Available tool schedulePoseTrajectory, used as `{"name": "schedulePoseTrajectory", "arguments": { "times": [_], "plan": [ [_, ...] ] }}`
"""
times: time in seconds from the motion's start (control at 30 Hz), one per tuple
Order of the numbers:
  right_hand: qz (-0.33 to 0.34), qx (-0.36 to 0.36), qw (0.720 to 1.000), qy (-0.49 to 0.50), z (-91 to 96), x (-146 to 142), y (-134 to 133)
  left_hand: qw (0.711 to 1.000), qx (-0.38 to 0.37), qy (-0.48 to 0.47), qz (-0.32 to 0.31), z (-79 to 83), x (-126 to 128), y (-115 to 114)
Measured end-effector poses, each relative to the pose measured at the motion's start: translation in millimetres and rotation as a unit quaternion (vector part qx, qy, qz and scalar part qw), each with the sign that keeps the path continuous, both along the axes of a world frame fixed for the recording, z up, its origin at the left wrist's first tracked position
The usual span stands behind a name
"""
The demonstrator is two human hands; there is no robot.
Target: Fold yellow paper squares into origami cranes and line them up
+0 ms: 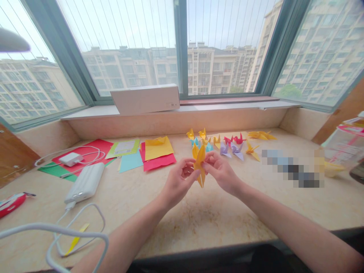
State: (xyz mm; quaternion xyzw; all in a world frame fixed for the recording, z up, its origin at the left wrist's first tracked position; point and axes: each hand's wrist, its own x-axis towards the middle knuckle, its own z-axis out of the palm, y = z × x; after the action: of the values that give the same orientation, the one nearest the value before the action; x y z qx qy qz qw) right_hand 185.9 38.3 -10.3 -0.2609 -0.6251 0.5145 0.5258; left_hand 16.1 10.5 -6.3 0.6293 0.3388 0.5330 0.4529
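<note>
Both hands hold a folded yellow paper piece [200,161] above the stone windowsill counter [199,212]. My left hand [178,182] pinches its left side with closed fingers. From the right, my right hand [220,170] pinches the other side, its fingers closed too. The paper points downward between the two hands. Just behind it lie several finished paper cranes [227,146] in yellow, blue, purple and red.
Coloured paper sheets [155,153] lie at the back left. A white power bank [85,182] with cables and a white charger [70,158] sit at the left. A white box [145,98] rests on the window ledge. A clear container [345,146] stands at the right.
</note>
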Motion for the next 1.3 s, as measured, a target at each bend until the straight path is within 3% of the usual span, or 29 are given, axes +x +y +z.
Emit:
{"name": "schedulePoseTrajectory", "arguments": {
  "times": [0.27,0.6,0.77,0.9,1.03,1.2,1.3],
  "plan": [
    [0.013,0.016,1.0,-0.002,3.6,4.0,-0.3,0.999,-0.02,-0.033,-0.022,6.9,0.2,-0.9],
    [-0.008,0.117,0.992,-0.05,10.3,11.0,-7.6,0.995,-0.07,-0.067,0.02,9.8,-0.5,-1.7],
    [-0.056,0.202,0.971,-0.112,10.5,14.3,-6.8,0.992,-0.086,-0.088,-0.008,9.8,0.3,-3.5],
    [-0.058,0.228,0.961,-0.143,14.1,16.8,-8.5,0.993,-0.08,-0.078,-0.024,11.9,1.4,-5.3],
    [-0.029,0.196,0.971,-0.131,15.2,15.5,-10.4,0.993,-0.073,-0.09,-0.019,11.5,1.1,-3.5],
    [0.001,0.082,0.995,-0.049,5.8,8.3,-7.0,0.991,-0.08,-0.107,-0.006,11.6,0.9,-1.8],
    [-0.011,0.061,0.998,-0.025,1.0,4.7,-4.6,0.99,-0.092,-0.104,0.011,10.5,1.2,-1.8]
  ]
}}
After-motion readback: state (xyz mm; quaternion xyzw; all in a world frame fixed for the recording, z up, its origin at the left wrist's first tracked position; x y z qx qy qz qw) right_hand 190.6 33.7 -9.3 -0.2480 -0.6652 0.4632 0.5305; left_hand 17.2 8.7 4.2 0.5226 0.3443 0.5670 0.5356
